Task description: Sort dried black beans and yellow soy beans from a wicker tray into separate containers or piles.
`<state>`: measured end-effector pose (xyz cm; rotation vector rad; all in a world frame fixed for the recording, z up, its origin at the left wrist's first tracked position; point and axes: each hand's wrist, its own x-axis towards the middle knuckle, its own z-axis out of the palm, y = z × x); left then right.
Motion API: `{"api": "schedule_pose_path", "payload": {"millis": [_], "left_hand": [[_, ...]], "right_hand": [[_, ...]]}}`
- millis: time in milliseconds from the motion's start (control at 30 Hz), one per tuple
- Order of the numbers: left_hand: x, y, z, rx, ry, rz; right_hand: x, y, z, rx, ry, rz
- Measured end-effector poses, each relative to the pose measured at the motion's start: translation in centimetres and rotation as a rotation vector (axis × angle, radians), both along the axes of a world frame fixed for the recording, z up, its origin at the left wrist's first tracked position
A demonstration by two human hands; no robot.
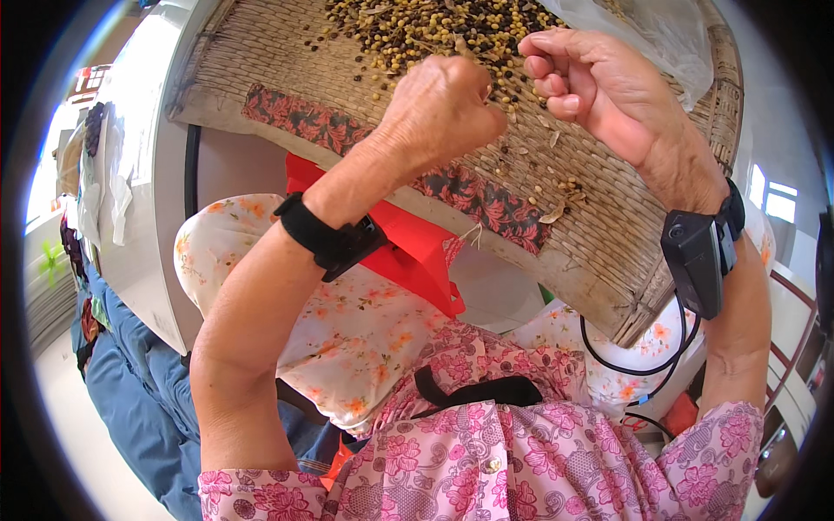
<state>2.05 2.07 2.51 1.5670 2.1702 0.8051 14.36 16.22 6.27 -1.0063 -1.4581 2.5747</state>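
Note:
Yellow and dark beans, mixed with bits of dry pod, lie heaped at the far side of a woven tray. My left hand hangs over the tray just in front of the heap, its back towards me and its fingers curled under. Whatever it may hold is hidden. To its right, my right hand is turned palm inward with half-curled fingers by the heap's right edge. The inside of that curl does not show. Between and below the hands are scattered beans and pod scraps.
Clear plastic sheeting covers the tray's far right. Patterned cloth strips line its near edge. A red bag sits below, between the knees. A black cable loops under the tray's right corner. Blue cloth lies at left.

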Motion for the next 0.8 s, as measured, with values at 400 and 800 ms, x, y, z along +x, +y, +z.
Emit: {"api": "schedule_pose_path", "payload": {"millis": [400,800], "left_hand": [[0.1,-0.6,2.6,0.137,-0.314,0.026],[0.9,-0.4,0.8,0.355,0.131,-0.16]], "right_hand": [[-0.1,-0.8,-2.1,-0.048,-0.097,0.12],[0.0,-1.4,-2.0,-0.137,0.013,0.159]]}}
